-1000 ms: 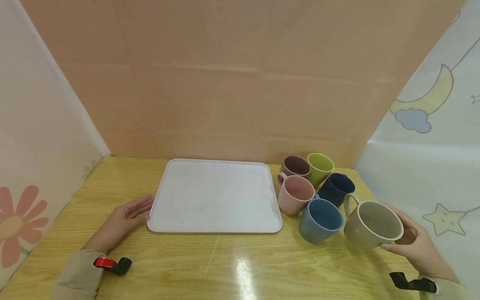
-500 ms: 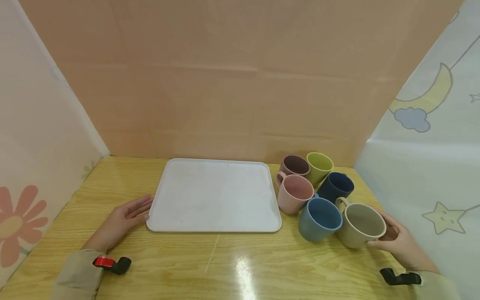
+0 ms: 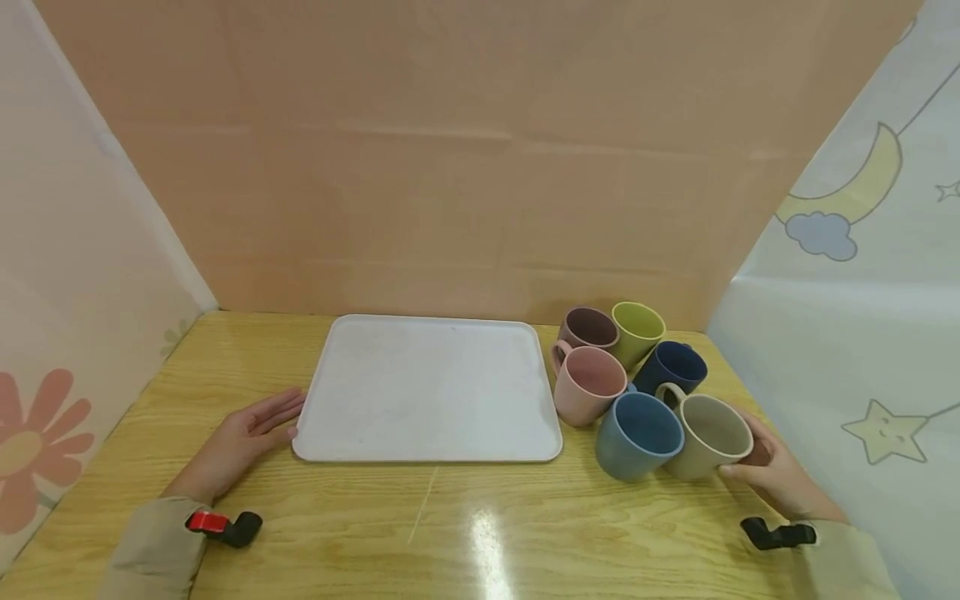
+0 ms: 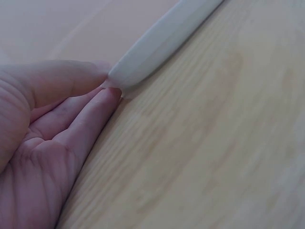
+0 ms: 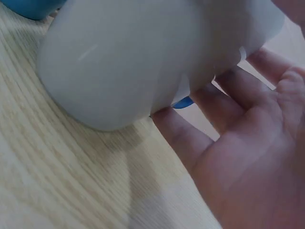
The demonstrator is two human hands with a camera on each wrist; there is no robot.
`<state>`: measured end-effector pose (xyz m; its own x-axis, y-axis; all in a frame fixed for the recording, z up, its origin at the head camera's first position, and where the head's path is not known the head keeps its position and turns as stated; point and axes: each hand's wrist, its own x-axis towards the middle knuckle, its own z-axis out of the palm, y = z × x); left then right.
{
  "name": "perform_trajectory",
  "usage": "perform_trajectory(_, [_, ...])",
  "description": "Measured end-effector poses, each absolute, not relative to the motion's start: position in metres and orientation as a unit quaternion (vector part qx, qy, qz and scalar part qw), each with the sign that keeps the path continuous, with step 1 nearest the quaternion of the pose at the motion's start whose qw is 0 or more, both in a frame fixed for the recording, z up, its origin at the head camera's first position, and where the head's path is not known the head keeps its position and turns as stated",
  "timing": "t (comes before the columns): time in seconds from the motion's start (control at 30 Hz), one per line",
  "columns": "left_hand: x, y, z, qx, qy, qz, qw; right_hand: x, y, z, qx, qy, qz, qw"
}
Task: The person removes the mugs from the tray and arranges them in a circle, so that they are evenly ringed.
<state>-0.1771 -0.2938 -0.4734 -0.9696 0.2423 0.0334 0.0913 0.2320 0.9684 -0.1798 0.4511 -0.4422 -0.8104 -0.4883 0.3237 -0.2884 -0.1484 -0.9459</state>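
My right hand (image 3: pixel 771 475) holds a beige mug (image 3: pixel 693 437) from its right side, with the thumb near the rim. In the right wrist view the fingers (image 5: pixel 228 107) lie along the wall of the mug (image 5: pixel 119 62), whose base is close to the table. The mug stands right beside a blue mug (image 3: pixel 633 442), its handle pointing back and left. On the other side, my left hand (image 3: pixel 232 450) lies on the table with its fingers extended to the left edge of a white tray (image 3: pixel 427 392). In the left wrist view thumb and fingertips touch the tray's corner (image 4: pixel 138 64).
Behind the beige and blue mugs stand a pink mug (image 3: pixel 588 387), a brown mug (image 3: pixel 590 327), a yellow-green mug (image 3: pixel 639 329) and a navy mug (image 3: pixel 671 367), close together right of the tray. Walls border the wooden table (image 3: pixel 337 533) at the back and both sides.
My right hand has moved left with the beige mug, bringing it down beside the blue mug and close to the navy one. The left hand and tray stay where they were.
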Motion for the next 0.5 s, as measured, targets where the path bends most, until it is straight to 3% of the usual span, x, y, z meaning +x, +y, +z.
perform_trajectory(0.5, [-0.176,-0.290,-0.475,0.105,0.779,0.615,0.062,-0.180,0.450,-0.456,-0.321,0.604,-0.720,0.120])
